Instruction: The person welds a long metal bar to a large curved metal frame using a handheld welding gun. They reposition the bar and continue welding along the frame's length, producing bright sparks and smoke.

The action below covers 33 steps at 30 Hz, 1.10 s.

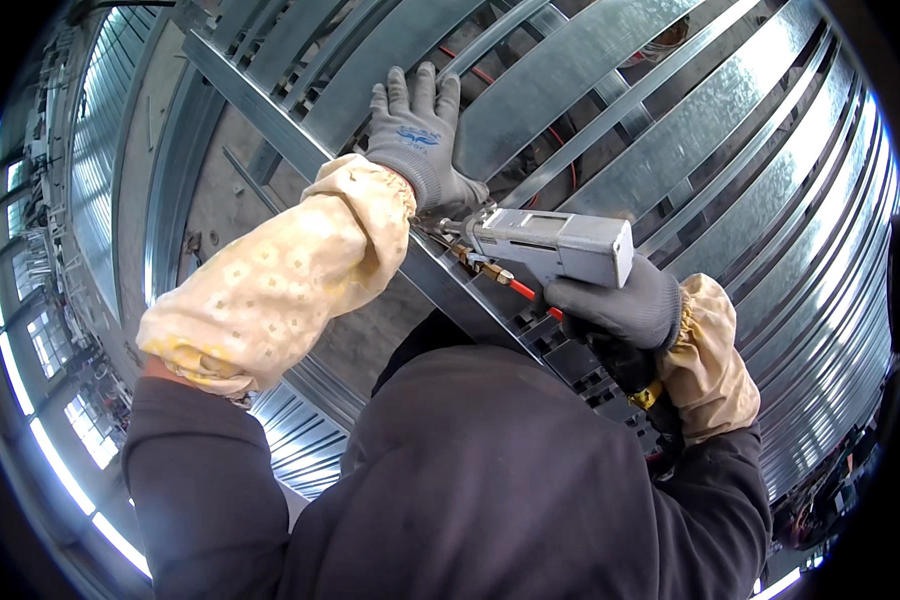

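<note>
My left hand (415,135), in a grey coated work glove, lies flat with its fingers spread on a galvanized metal slat. In my right hand (622,306), also gloved in grey, is a handheld welding gun (552,240) with a boxy silver-grey body. The gun's nozzle points left, close to the heel of my left hand, at a long metal edge bar (270,118) where the slats meet it. A brass fitting (485,265) and a red tube (521,289) run along the gun's near side. My left wrist partly hides the nozzle tip.
Curved rows of metal slats (730,110) fill the right side, with gaps between them. Red cable (557,137) shows through below. More bent metal sheets (100,150) stand at the left, above a grey floor (232,205). Windows (48,340) line the far left.
</note>
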{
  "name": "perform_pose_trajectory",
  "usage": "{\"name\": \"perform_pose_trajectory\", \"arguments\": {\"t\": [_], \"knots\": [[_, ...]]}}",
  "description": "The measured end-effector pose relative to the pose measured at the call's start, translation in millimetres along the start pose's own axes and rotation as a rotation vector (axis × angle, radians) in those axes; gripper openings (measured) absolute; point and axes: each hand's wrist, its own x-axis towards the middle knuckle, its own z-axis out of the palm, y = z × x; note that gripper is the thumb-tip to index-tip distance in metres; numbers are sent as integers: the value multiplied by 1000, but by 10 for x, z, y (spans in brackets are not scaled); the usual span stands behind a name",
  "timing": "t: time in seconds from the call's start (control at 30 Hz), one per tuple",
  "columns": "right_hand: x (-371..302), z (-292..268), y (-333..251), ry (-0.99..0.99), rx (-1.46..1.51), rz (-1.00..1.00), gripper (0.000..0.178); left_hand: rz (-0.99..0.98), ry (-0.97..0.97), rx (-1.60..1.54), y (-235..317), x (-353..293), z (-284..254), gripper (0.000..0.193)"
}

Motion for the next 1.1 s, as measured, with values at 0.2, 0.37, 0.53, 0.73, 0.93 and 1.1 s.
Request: {"name": "perform_pose_trajectory", "arguments": {"t": [0.2,0.37,0.53,0.73,0.93,1.1], "knots": [[101,-53,104,-27,0,-112,44,-23,-42,38,94,84,4,134],[124,-90,125,-21,-11,-164,42,8,4,19,25,111,-13,135],[268,-151,32,-108,-56,-186,40,-5,-34,122,36,162,-95,129],[516,-167,-26,-158,-54,-324,40,41,27,129,-96,232,-69,116],[771,-136,58,-132,-116,-415,39,65,114,178,-137,297,-17,104],[827,-122,85,-129,-113,-516,37,85,151,230,-212,362,85,105]]}}
